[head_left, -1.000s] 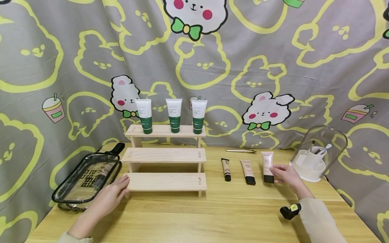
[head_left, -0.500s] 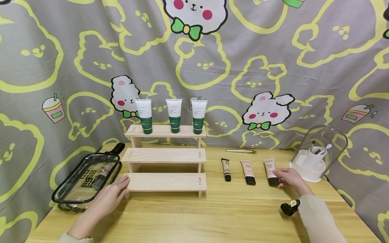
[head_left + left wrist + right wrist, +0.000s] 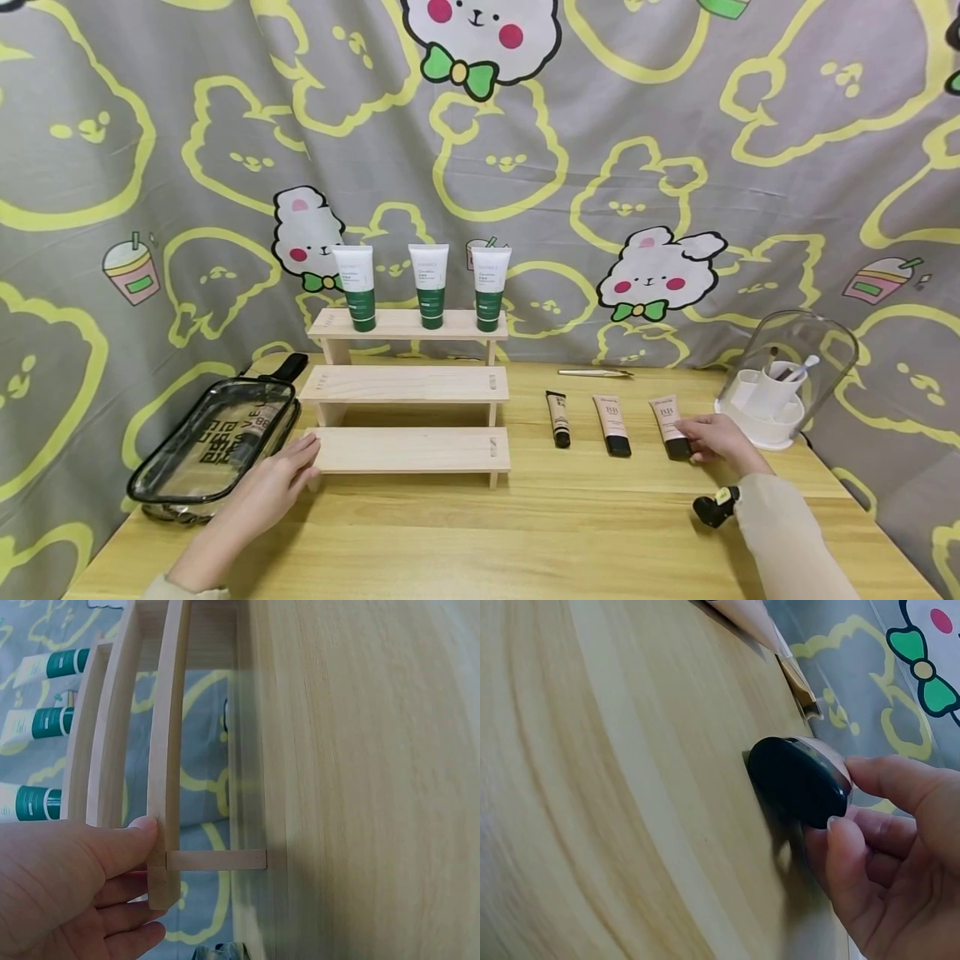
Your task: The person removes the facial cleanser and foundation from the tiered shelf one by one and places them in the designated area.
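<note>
My right hand (image 3: 716,442) pinches a pink BB cream tube (image 3: 667,421) by its side, near the black cap. In the right wrist view the cap (image 3: 799,780) faces the camera, low over the tabletop, with thumb and fingers on either side. To its left lie another BB cream tube (image 3: 612,425) and a smaller beige tube (image 3: 557,417) with a black cap. My left hand (image 3: 273,483) grips the left end of the lowest board of a three-step wooden display stand (image 3: 408,450), thumb on the edge in the left wrist view. Green-and-white tubes (image 3: 431,287) stand upright on the top step.
A clear zip pouch (image 3: 217,442) with black trim lies left of the stand. Behind the tubes lies a slim brush (image 3: 596,372). A white brush holder (image 3: 765,404) under a clear dome stands at the right. A patterned curtain (image 3: 525,167) hangs behind the table (image 3: 480,542).
The BB cream tube in my right hand has moved slightly right and come down, tilting back toward the table. My left hand has stayed on the stand.
</note>
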`<state>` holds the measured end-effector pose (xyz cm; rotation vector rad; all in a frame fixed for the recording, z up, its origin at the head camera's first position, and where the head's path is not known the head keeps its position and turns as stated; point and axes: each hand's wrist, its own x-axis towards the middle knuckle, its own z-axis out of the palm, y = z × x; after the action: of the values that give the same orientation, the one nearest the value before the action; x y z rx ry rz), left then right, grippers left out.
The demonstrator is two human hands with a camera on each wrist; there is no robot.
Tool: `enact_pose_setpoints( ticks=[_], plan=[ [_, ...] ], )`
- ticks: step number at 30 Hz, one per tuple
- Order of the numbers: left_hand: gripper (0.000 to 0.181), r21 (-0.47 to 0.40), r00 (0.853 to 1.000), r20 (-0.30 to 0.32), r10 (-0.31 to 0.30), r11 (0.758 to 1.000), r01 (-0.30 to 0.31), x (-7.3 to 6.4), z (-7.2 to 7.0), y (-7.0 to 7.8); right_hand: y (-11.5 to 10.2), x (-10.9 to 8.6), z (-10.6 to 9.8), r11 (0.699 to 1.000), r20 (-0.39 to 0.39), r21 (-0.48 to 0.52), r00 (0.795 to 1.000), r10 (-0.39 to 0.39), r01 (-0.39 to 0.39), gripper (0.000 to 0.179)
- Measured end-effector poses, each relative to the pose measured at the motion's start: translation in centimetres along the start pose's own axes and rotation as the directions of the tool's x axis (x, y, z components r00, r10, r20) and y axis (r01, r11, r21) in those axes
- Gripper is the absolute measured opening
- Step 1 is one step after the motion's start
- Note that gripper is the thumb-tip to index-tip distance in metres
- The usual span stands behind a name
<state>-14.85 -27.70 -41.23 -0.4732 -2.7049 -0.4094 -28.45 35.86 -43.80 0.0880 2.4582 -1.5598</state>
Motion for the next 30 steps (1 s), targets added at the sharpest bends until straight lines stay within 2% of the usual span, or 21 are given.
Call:
enact_pose_setpoints(
  ticks=[13, 20, 30],
  plan=[
    [0.039, -0.003, 1.0, -0.008, 0.009, 1.0, -0.009, -0.03, 0.02, -0.08, -0.16, -0.37, -0.21, 1.0, 0.005, -0.007, 1.0, -0.005, 0.005, 0.046],
    [0.038, 0.009, 0.999, -0.032, 0.02, 1.0, -0.02, -0.02, 0.04, 0.04, -0.12, -0.34, -0.4, 1.0, -0.002, -0.004, 1.0, 0.008, -0.008, 0.044],
    [0.038, -0.005, 1.0, -0.003, 0.007, 1.0, -0.007, -0.01, -0.04, 0.0, -0.21, -0.4, -0.83, 1.0, -0.004, -0.024, 1.0, -0.008, 0.008, 0.043]
  ],
)
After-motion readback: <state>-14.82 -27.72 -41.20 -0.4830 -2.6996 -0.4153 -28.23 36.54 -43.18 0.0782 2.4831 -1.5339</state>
